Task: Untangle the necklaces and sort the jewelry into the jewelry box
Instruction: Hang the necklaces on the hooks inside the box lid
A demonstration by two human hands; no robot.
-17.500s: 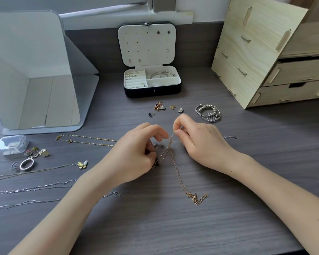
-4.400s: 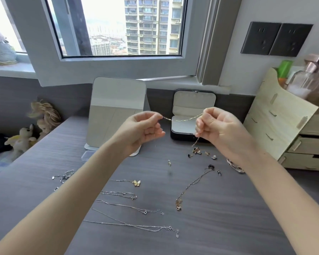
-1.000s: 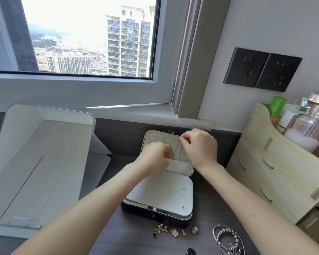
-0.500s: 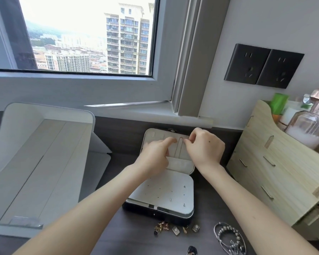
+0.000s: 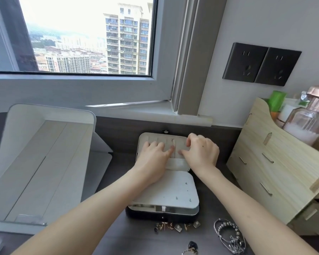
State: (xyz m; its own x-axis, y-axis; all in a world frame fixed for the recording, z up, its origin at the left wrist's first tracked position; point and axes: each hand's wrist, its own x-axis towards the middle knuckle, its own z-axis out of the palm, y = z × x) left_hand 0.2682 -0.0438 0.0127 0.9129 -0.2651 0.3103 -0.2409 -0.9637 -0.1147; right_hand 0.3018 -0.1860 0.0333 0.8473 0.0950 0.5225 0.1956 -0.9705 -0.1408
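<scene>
Black-based jewelry box sits mid-desk against the back wall, its lid up and its white earring panel folded down over the tray, so the compartments are hidden but for a sliver at the front. A few studs dot the panel. Both hands work on the lid's inner lining. Left hand has its index finger stretched out with the tip pressed to the lining; the other fingers are bent with tips out of sight, and no pinch shows. Right hand has fingers curled at the lid's top strip and thumb lower on the lining — cannot tell if it pinches anything. A thin line runs down the lining between the hands; chain or seam, too fine to say. Small earrings and charms lie in a row just in front of the box, blurred. Beaded bracelets lie front right, partly behind the right forearm. A dark pendant on a gold chain is cut off by the bottom edge. Tabletop mirror stands left, wooden drawer organizer right — both cropped.
</scene>
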